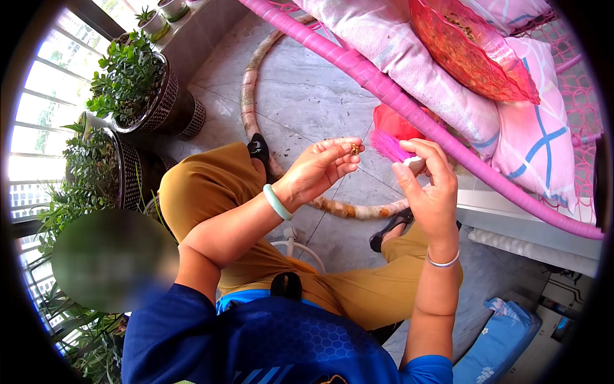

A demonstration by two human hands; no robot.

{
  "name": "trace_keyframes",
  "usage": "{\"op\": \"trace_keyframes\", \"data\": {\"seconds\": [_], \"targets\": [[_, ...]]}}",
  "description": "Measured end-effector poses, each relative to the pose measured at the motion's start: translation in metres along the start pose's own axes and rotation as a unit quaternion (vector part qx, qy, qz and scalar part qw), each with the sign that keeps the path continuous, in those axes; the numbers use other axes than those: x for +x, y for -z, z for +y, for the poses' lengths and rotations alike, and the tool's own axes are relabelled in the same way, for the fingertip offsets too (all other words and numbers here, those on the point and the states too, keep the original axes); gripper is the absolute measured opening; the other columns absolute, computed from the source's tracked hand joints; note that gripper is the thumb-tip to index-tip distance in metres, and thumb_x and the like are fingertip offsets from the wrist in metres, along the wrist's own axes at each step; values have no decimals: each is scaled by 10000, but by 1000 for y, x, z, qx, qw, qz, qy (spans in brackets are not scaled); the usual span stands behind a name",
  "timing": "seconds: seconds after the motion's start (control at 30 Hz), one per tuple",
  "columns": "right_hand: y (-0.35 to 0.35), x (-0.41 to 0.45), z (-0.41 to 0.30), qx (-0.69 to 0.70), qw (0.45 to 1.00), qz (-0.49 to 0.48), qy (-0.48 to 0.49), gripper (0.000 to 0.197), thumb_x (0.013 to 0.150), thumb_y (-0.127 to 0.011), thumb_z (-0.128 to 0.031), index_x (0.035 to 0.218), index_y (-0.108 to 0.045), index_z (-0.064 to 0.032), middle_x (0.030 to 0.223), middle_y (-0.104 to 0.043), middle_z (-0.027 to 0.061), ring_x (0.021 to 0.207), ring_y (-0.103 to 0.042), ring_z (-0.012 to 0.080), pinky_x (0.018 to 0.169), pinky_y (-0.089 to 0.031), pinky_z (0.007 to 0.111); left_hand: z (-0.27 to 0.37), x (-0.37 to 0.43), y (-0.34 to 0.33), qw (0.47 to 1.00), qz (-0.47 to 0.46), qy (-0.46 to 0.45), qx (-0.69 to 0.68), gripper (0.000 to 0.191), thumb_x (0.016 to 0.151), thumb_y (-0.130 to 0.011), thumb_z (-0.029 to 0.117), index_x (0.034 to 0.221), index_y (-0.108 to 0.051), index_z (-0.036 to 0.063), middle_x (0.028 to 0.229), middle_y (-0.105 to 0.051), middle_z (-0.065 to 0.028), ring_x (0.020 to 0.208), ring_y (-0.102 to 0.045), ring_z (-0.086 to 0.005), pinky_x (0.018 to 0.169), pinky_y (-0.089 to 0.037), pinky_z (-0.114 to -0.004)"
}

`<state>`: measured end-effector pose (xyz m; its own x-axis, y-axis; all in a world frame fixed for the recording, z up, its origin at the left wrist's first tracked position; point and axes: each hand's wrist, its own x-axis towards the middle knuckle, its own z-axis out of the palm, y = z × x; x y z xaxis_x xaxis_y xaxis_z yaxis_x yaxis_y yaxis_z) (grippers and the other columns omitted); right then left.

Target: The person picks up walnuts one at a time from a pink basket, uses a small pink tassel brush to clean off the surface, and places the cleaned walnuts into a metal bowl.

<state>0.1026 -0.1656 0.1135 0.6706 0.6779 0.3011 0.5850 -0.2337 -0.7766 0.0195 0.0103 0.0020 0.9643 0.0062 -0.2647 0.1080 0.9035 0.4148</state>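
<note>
My left hand (322,165), with a pale green bangle at the wrist, pinches a small brown knobbly piece (355,149) between thumb and fingertips; its exact kind is too small to tell. Facing it, my right hand (429,185) grips the whitish base of a small brush (391,146) with pink-purple bristles. Those bristles point left towards the piece, with a short gap between them. Beyond the brush, partly behind the pink bar, a red container or bag (398,120) sits low down.
A pink wrapped bar (364,72) crosses the upper right. Behind it, cushions (537,125) and a red translucent bowl (472,57) holding small brown bits rest on pink netting. A round wrapped hoop (249,91) is near the floor. Potted plants (148,91) line the left.
</note>
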Motion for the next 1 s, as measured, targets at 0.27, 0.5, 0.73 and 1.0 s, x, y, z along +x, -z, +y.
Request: {"op": "trace_keyframes", "data": {"seconds": [0.27,0.5,0.73,1.0], "targets": [[-3,-2,-2,12,999,0,-32,280,813,-691,-39,1069,-584,1,928,-604,90,728,-596,118,638,-494,256,-3,-3,-2,1000,-7,3,-1,258,943,-530,80,1167,-566,-44,1030,-636,-96,944,-638,-170,881,-535,-276],[-20,-5,-15,10,1000,-20,19,258,818,-685,-76,1044,-580,-9,916,-596,120,715,-615,204,628,-500,299,-10,-5,1,999,-34,13,-1,253,946,-521,75,1168,-563,-40,1015,-637,-92,900,-631,-153,843,-540,-272],[5,-5,-19,-82,995,-7,-48,196,806,-696,-82,964,-602,-16,818,-589,103,703,-612,241,610,-483,334,-11,-4,5,998,-9,20,59,267,952,-511,91,1187,-556,-28,1003,-633,-58,919,-614,-137,846,-519,-275],[-13,-10,-8,-70,997,-33,10,186,814,-687,-84,963,-592,-24,818,-588,116,708,-612,270,627,-506,350,-12,-2,8,999,-7,15,46,249,944,-519,81,1165,-571,-21,994,-635,-60,886,-614,-121,792,-530,-254]]}}
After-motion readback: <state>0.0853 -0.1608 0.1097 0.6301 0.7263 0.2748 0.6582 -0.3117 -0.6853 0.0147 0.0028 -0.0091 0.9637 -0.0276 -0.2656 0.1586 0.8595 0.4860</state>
